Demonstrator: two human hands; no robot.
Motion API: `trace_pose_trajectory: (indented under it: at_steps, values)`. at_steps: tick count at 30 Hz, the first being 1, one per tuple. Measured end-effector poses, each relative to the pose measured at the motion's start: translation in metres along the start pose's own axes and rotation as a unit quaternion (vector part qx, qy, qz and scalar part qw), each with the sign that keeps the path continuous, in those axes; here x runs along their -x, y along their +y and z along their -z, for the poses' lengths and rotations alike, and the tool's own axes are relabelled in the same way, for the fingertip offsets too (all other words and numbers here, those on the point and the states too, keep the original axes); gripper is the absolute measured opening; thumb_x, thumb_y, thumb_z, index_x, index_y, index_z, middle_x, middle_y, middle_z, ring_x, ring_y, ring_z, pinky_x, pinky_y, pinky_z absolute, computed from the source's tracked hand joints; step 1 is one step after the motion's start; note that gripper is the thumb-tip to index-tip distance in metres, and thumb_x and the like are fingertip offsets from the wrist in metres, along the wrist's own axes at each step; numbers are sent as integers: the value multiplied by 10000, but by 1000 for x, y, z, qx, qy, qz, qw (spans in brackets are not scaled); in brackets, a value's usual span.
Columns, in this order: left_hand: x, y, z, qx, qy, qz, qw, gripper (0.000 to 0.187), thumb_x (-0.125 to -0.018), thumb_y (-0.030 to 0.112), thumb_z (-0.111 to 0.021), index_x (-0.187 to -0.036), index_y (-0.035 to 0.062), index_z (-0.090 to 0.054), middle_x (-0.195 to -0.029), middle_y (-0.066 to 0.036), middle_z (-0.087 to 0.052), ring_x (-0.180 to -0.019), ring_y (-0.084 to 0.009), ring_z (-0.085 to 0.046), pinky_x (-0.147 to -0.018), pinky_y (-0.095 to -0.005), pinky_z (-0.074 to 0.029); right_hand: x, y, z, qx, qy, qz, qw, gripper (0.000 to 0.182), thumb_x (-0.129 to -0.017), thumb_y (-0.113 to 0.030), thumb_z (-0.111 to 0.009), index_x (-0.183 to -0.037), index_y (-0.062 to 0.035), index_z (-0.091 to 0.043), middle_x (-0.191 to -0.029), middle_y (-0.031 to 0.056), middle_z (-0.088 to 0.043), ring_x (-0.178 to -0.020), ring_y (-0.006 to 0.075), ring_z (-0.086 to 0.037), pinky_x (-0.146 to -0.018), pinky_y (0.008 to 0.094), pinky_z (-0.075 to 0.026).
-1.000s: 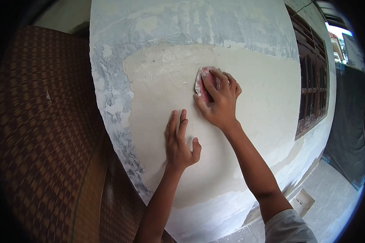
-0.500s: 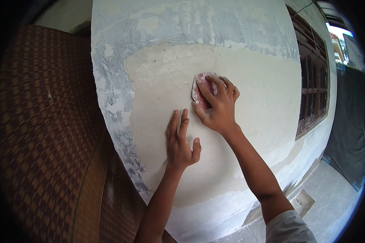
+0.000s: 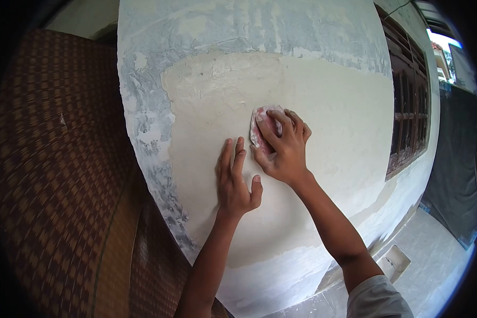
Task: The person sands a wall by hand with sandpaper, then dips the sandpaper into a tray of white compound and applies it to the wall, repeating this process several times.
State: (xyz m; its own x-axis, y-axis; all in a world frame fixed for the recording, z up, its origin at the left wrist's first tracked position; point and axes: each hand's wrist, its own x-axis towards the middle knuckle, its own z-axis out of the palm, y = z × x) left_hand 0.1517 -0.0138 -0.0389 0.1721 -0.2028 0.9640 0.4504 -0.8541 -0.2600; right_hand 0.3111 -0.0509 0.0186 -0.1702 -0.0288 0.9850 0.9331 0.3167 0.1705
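My right hand (image 3: 285, 151) grips a pinkish pad with white powder on it (image 3: 266, 127) and presses it flat against the wall (image 3: 339, 122). Below and left of it, my left hand (image 3: 235, 183) rests on the same wall, fingers pointing up and thumb apart, holding nothing. Around both hands the wall has a smooth cream patch, bordered by rougher grey-white plaster above and along the left edge. The pad's underside is hidden against the wall.
A brown woven mat (image 3: 58, 159) stands along the left side. On the right are a dark wooden window (image 3: 408, 100) and a dark sheet (image 3: 453, 164). A grey floor with a recessed basin (image 3: 395, 264) lies at the lower right.
My right hand and the pad have moved down the wall, closer to the level of my left hand's fingertips. My left hand stays in about the same place.
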Motion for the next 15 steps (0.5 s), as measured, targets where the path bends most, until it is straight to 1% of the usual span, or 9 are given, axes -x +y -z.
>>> trace_pose_trajectory:
  at_steps: [1, 3, 5, 8, 10, 11, 14, 15]
  values:
    - [-1, 0, 0, 1, 0, 0, 1000, 575, -1015, 257, -513, -1475, -45, -346, -1530, -341, -480, -1480, -510, -371, -1197, -589, -287, 11, -2, 6, -12, -9, -5, 1000, 588, -720, -294, -798, -1290, -169, -729, -1440, 120, -544, -1345, 427, -433, -1086, 557, -287]
    - [-2, -1, 2, -4, 2, -3, 1000, 576, -1015, 255, -514, -1476, -47, -343, -1528, -347, -478, -1481, -512, -369, -1196, -590, -289, 1, -4, 10, -24, -10, -6, 1000, 583, -717, -294, -799, -1283, -170, -733, -1436, 120, -549, -1336, 429, -442, -1086, 554, -289]
    - [-1, 0, 0, -2, -2, -1, 1000, 577, -1016, 252, -514, -1476, -48, -341, -1526, -353, -476, -1482, -513, -366, -1196, -591, -291, -26, 0, 14, -26, 43, -5, 999, 590, -707, -293, -802, -1279, -167, -731, -1421, 120, -561, -1324, 431, -453, -1080, 555, -300]
    - [1, -1, -2, 19, 1, 8, 1000, 572, -1016, 249, -517, -1474, -48, -344, -1521, -363, -472, -1480, -517, -366, -1195, -593, -289, -72, 9, 6, -6, 76, 9, 997, 566, -708, -278, -793, -1254, -145, -724, -1415, 124, -558, -1300, 426, -463, -1059, 560, -315]
    - [1, -3, -1, 1, 14, 0, 1000, 616, -972, 239, -529, -1511, 1, -349, -1563, -301, -474, -1467, -505, -397, -1180, -593, -324, -62, 12, -3, -3, 66, 9, 998, 558, -714, -272, -787, -1253, -144, -723, -1416, 124, -557, -1294, 425, -465, -1054, 563, -317]
    - [1, -4, -1, 1, 13, -1, 1000, 616, -972, 239, -529, -1511, 1, -349, -1563, -301, -474, -1467, -505, -397, -1180, -593, -324, -54, 12, -6, 2, 57, 10, 998, 550, -720, -265, -781, -1253, -142, -722, -1417, 125, -556, -1288, 424, -467, -1050, 565, -320]
    - [4, -1, -2, 17, 20, 6, 1000, 613, -974, 239, -523, -1511, 2, -349, -1564, -302, -472, -1465, -506, -399, -1181, -591, -324, 3, -1, 3, -15, 10, -9, 1000, 573, -709, -277, -783, -1265, -149, -734, -1425, 124, -553, -1318, 428, -455, -1065, 564, -313]
    - [4, 0, -1, 7, 17, 6, 1000, 612, -975, 238, -522, -1512, 1, -349, -1562, -304, -473, -1464, -508, -399, -1178, -590, -328, 13, -3, 8, -14, -11, -13, 1000, 624, -696, -315, -807, -1292, -145, -733, -1427, 120, -574, -1309, 430, -474, -1111, 544, -294]
